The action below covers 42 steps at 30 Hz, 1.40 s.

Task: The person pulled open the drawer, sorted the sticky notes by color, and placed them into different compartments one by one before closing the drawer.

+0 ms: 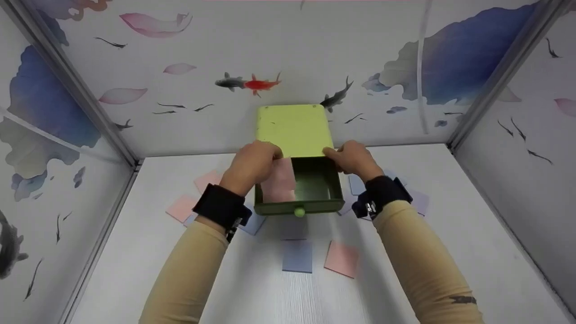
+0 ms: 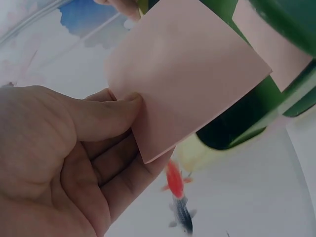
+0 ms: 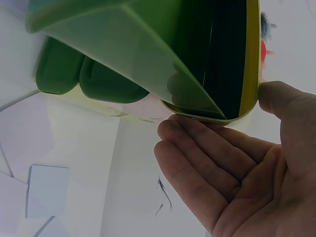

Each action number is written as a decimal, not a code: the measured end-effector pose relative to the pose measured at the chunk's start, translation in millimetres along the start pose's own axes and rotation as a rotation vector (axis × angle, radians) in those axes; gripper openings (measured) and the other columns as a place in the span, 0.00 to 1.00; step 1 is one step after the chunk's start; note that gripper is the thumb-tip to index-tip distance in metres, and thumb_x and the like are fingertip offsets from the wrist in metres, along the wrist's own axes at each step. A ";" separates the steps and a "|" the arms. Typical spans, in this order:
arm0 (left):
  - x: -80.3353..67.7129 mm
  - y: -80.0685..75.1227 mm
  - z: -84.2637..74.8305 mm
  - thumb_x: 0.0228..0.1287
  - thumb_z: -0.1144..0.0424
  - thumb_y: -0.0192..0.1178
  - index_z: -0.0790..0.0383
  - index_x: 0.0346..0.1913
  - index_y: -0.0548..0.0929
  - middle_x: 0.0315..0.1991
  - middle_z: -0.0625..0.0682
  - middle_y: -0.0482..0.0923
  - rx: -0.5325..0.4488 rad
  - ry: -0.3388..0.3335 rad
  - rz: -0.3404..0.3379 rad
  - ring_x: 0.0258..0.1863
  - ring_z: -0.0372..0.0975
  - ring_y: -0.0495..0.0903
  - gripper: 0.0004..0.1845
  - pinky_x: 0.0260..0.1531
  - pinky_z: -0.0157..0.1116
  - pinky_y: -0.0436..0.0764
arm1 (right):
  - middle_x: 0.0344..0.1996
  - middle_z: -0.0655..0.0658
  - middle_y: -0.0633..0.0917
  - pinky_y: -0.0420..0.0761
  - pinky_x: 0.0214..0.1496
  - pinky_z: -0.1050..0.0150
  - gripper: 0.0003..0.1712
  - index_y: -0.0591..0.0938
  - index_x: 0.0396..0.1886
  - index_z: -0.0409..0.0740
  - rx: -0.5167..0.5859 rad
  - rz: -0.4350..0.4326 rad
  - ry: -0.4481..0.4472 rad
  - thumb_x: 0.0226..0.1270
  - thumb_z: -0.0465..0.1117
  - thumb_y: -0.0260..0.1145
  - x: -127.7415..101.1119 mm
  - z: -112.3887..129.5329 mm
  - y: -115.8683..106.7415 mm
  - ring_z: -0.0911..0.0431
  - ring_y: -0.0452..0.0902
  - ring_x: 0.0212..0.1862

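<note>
A small green drawer cabinet [image 1: 292, 130] with a yellow-green top stands against the back wall. Its top drawer [image 1: 299, 208], with a round green knob, is pulled out. Between thumb and fingers, my left hand [image 1: 254, 164] pinches a pink sticky note pad [image 2: 182, 79] over the drawer's left part. Another pink pad [image 2: 276, 47] lies inside the drawer, partly hidden behind the held one. My right hand [image 1: 353, 157] holds the cabinet's right front corner, thumb at the top edge and fingers against the side. Two lower drawers [image 3: 108, 81] are closed.
Several pads lie around the cabinet on the white table [image 1: 148, 261]. In front are a blue pad [image 1: 297, 256] and a pink pad [image 1: 342, 258]; more pink pads [image 1: 182, 207] lie left, and purple ones [image 1: 419, 202] right. Printed walls [image 1: 180, 90] enclose three sides.
</note>
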<state>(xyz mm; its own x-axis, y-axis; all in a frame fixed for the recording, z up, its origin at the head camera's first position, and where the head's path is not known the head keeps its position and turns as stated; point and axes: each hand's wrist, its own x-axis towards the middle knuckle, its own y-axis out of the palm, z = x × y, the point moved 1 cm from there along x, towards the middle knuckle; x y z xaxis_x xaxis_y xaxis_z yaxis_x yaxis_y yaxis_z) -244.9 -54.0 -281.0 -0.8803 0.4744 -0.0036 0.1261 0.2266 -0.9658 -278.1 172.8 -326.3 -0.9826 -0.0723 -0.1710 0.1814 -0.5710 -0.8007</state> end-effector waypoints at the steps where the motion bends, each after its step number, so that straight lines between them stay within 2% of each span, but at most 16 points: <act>1: 12.7 13.8 4.3 0.72 0.71 0.50 0.58 0.54 0.85 0.52 0.55 0.84 0.009 -0.026 -0.002 0.54 0.49 0.81 0.16 0.54 0.43 0.79 | 0.14 0.48 0.77 0.72 0.31 0.63 0.29 0.77 0.15 0.41 0.000 0.006 0.009 0.73 0.54 0.54 6.1 -6.7 1.2 0.55 0.74 0.24; 2: 23.9 25.6 8.0 0.73 0.71 0.50 0.56 0.54 0.85 0.52 0.53 0.84 0.013 -0.042 0.005 0.55 0.48 0.81 0.17 0.54 0.43 0.79 | 0.17 0.47 0.79 0.72 0.30 0.63 0.30 0.79 0.18 0.40 -0.006 0.021 0.005 0.72 0.57 0.54 21.1 -21.2 6.2 0.54 0.76 0.26; 4: 36.5 38.6 5.7 0.72 0.71 0.50 0.54 0.52 0.86 0.51 0.52 0.84 0.031 -0.070 0.016 0.54 0.47 0.81 0.17 0.53 0.44 0.80 | 0.19 0.47 0.81 0.73 0.31 0.63 0.30 0.81 0.21 0.41 0.012 0.039 -0.005 0.70 0.60 0.54 39.7 -40.7 12.7 0.55 0.76 0.27; 8: 51.9 52.4 -1.9 0.71 0.72 0.50 0.54 0.50 0.87 0.49 0.51 0.85 0.031 -0.063 0.065 0.51 0.45 0.82 0.16 0.50 0.44 0.80 | 0.21 0.47 0.81 0.72 0.30 0.64 0.30 0.81 0.23 0.41 -0.012 0.014 0.040 0.69 0.62 0.54 44.3 -41.7 16.5 0.56 0.75 0.28; 16: 73.8 73.1 -23.9 0.71 0.70 0.51 0.57 0.45 0.87 0.45 0.51 0.84 0.042 -0.073 0.160 0.41 0.41 0.78 0.14 0.45 0.39 0.79 | 0.20 0.49 0.79 0.72 0.28 0.65 0.30 0.81 0.21 0.43 -0.016 -0.014 0.037 0.69 0.62 0.54 44.7 -39.7 17.7 0.55 0.75 0.27; 21: 81.5 83.9 -34.5 0.73 0.67 0.50 0.55 0.48 0.86 0.47 0.51 0.84 0.054 -0.070 0.223 0.42 0.40 0.80 0.14 0.46 0.38 0.79 | 0.19 0.49 0.79 0.71 0.27 0.64 0.33 0.83 0.22 0.41 -0.034 -0.012 0.031 0.69 0.64 0.53 44.8 -39.5 17.8 0.55 0.74 0.25; 26: 83.4 92.1 -39.2 0.73 0.67 0.50 0.54 0.47 0.87 0.47 0.51 0.85 0.043 -0.069 0.214 0.46 0.41 0.83 0.14 0.47 0.39 0.81 | 0.19 0.48 0.80 0.71 0.28 0.64 0.33 0.82 0.22 0.41 -0.041 -0.014 0.030 0.69 0.64 0.53 45.7 -42.1 16.5 0.54 0.75 0.26; 31: 81.4 98.7 -38.4 0.71 0.68 0.53 0.56 0.38 0.88 0.41 0.51 0.86 0.045 -0.076 0.174 0.40 0.40 0.83 0.12 0.45 0.40 0.82 | 0.20 0.47 0.80 0.71 0.29 0.64 0.34 0.82 0.22 0.40 -0.049 -0.001 0.017 0.69 0.64 0.52 46.2 -42.8 16.4 0.55 0.76 0.26; 36: 84.8 103.4 -37.2 0.71 0.67 0.53 0.57 0.36 0.87 0.39 0.53 0.85 0.080 -0.082 0.138 0.39 0.41 0.82 0.11 0.44 0.42 0.83 | 0.19 0.48 0.80 0.71 0.29 0.64 0.34 0.83 0.21 0.40 -0.055 -0.008 0.015 0.69 0.64 0.52 46.3 -42.9 16.7 0.55 0.75 0.25; 42: 88.0 106.5 -35.6 0.71 0.66 0.53 0.58 0.33 0.85 0.39 0.54 0.84 0.097 -0.094 0.126 0.37 0.42 0.81 0.11 0.43 0.43 0.83 | 0.19 0.49 0.80 0.72 0.29 0.63 0.32 0.81 0.19 0.43 -0.045 -0.004 0.030 0.69 0.64 0.52 46.9 -43.1 16.7 0.55 0.75 0.26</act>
<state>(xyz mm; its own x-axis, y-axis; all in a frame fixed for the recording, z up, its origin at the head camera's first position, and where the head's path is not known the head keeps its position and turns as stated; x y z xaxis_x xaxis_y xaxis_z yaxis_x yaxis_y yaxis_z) -292.6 42.2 -374.9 -0.8998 0.4112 -0.1458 0.1972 0.0853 -0.9766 -319.4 195.1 -372.5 -0.9817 -0.0450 -0.1848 0.1800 -0.5338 -0.8262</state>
